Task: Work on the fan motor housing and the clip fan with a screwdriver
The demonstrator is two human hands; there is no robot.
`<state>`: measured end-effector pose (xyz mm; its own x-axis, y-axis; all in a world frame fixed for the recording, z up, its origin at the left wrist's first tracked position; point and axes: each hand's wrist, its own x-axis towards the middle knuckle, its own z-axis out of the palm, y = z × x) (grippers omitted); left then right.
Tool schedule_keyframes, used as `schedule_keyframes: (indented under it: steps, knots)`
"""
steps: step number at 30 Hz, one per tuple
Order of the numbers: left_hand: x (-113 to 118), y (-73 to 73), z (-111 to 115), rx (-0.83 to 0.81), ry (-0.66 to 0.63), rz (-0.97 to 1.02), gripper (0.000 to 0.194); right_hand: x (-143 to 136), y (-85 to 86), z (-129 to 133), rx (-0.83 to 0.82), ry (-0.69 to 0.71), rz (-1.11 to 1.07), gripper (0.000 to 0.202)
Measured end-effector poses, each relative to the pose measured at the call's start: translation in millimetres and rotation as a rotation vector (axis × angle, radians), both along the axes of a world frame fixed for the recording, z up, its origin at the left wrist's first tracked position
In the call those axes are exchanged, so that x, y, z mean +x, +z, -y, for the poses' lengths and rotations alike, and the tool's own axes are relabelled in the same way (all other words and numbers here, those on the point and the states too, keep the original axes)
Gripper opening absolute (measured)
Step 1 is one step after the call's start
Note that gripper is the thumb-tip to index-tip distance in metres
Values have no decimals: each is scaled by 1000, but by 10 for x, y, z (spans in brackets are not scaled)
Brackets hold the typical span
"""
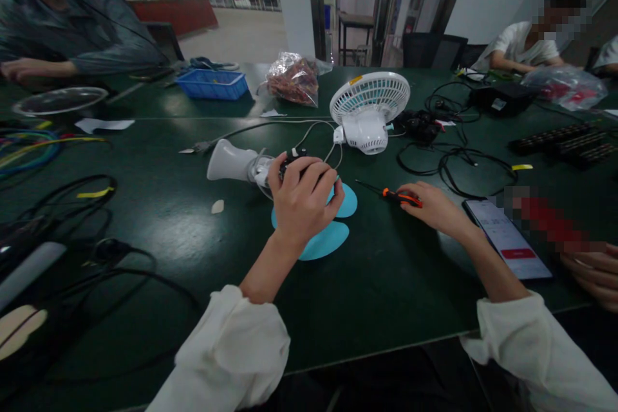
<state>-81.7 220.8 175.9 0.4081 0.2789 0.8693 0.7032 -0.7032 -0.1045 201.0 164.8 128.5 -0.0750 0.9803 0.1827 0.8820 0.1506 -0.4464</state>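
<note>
My left hand (306,196) is closed around a dark motor part (295,156) of a taken-apart small fan; the fingers hide most of it. A white flared stand (230,161) lies on its side, joined to that part. Light-blue fan blades (326,241) lie flat on the table under the hand. On the right, my right hand (434,206) grips a screwdriver (400,197) by its orange and black handle, its thin shaft pointing left toward the blades. The white fan housing with its grille (367,109) stands beyond both hands, with a cable running from it.
A blue basket (212,84) and a plastic bag of brownish pieces (294,80) stand at the back. A phone (509,238) lies beside my right forearm. Black cables (463,170) spread on the right, more on the left. Other people sit around the table; one hand (593,270) rests at far right.
</note>
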Motion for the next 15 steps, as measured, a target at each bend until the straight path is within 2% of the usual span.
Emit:
schedule_keyframes:
  steps: [3, 7, 9, 12, 15]
  knots:
    - [-2, 12, -8, 2, -9, -6, 11, -47, 116, 38, 82, -48, -194, 22]
    - [2, 21, -5, 8, -13, -7, 14, -131, 334, 136, 236, -97, -688, 24]
    - [6, 22, -4, 5, -18, 4, 16, -158, 392, 175, 328, -111, -860, 21]
    - [7, 17, -8, 0, -16, 6, 18, -187, 411, 200, 391, -121, -961, 16]
    - [4, 11, -18, 7, -15, 0, 19, -223, 405, 201, 381, -107, -978, 16]
